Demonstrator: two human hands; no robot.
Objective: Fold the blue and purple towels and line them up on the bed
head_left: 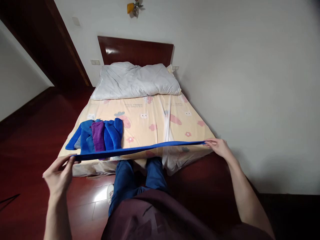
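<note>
A long blue towel (105,154) is stretched between my hands across the near end of the bed, seen almost edge-on as a narrow strip. My left hand (58,173) pinches its left end between thumb and fingers. At the other end, near the bed's right corner, my right hand (217,146) pinches the towel with its fingertips. Beyond the strip, on the left part of the bed, lies a row of folded or rolled blue cloths (111,133) with a purple one (98,135) among them. The strip hides their near edge in part.
The bed (142,125) has a peach patterned sheet under clear plastic. A white quilt (140,81) lies against the dark wooden headboard (137,50). A white wall (262,100) runs along the right side. Dark red floor (22,150) spreads out at the left.
</note>
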